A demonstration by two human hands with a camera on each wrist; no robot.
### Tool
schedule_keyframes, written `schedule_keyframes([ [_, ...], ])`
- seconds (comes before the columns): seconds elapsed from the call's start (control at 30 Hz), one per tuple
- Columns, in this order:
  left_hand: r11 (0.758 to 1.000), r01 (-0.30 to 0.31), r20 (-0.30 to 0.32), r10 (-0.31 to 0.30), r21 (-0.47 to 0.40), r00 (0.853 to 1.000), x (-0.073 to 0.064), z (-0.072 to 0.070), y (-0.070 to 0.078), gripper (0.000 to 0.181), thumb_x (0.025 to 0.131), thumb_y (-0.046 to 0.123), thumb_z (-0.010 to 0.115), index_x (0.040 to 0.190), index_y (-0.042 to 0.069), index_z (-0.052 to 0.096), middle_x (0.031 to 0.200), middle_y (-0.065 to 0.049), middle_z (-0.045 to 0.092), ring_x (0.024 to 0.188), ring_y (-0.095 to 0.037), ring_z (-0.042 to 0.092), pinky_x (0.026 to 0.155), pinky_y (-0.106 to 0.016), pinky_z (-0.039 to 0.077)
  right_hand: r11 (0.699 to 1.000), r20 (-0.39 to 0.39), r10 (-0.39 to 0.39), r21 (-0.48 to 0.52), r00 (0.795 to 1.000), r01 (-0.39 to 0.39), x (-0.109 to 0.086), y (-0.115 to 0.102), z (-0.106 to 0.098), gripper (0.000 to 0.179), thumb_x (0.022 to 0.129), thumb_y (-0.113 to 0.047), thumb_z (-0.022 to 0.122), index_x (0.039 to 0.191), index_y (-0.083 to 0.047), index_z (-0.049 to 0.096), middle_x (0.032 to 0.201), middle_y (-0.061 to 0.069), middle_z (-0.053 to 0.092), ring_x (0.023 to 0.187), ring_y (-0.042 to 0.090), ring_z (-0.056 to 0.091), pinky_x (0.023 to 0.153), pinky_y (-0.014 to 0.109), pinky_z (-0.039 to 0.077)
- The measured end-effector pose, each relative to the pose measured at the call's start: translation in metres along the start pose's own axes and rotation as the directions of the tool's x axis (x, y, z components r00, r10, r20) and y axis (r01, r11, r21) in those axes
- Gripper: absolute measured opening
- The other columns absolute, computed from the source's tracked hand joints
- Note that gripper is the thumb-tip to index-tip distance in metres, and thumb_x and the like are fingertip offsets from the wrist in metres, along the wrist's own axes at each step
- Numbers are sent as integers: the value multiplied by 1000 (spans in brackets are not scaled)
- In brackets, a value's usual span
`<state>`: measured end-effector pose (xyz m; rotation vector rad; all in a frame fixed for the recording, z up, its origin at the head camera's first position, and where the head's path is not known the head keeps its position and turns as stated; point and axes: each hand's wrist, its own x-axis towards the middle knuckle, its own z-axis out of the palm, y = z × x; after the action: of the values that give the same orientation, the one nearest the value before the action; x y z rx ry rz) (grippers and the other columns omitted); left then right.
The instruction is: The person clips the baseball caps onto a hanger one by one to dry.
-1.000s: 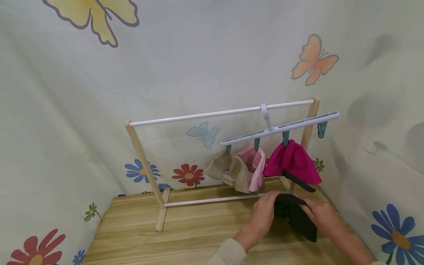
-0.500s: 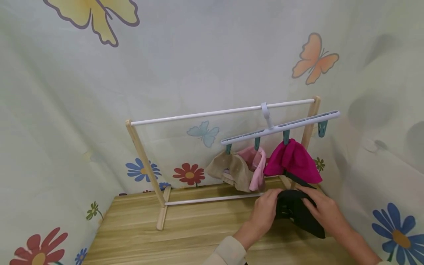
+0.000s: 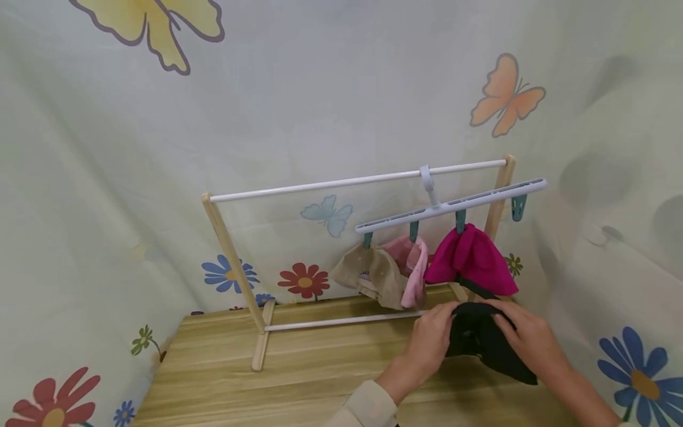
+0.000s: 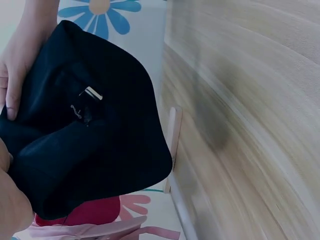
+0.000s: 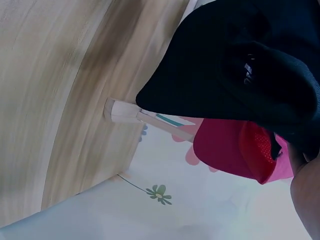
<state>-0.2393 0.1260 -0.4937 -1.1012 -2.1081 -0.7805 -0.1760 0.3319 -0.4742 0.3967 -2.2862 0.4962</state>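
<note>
A black cap (image 3: 482, 338) is held above the wooden tabletop by both hands. My left hand (image 3: 429, 341) grips its left side, and my right hand (image 3: 533, 341) grips the right side with the thumb on the near face. In the left wrist view, the cap (image 4: 115, 140) shows a metal strap buckle (image 4: 93, 93). The right wrist view shows its brim (image 5: 195, 75) pointing toward the table. Just beyond the hands, a beige cap (image 3: 368, 276), a pink cap (image 3: 416, 273) and a magenta cap (image 3: 472, 261) hang from clips on a white hanger (image 3: 395, 223).
The hanger hooks over the white top bar (image 3: 320, 187) of a wooden rack. At its right end a green clip (image 3: 518, 207) hangs with nothing in it. The rack's left foot (image 3: 261, 350) stands on the wooden table (image 3: 213, 385). Printed curtains surround it.
The black cap has risen slightly and shifted right, its lower end swinging to the right. Both hands keep hold of it, and the right hand has moved a little along its edge.
</note>
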Motion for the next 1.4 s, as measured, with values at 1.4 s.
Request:
schedule_keyframes([
  [1.4, 996, -55, 66, 60, -74, 996, 25, -18, 16, 20, 106, 9, 52, 123, 10, 64, 112, 1, 73, 106, -4, 68, 91, -9, 48, 985, -114, -169, -35, 979, 166, 24, 14, -32, 56, 105, -48, 39, 116, -6, 74, 102, 15, 76, 97, 8, 71, 94, 0, 34],
])
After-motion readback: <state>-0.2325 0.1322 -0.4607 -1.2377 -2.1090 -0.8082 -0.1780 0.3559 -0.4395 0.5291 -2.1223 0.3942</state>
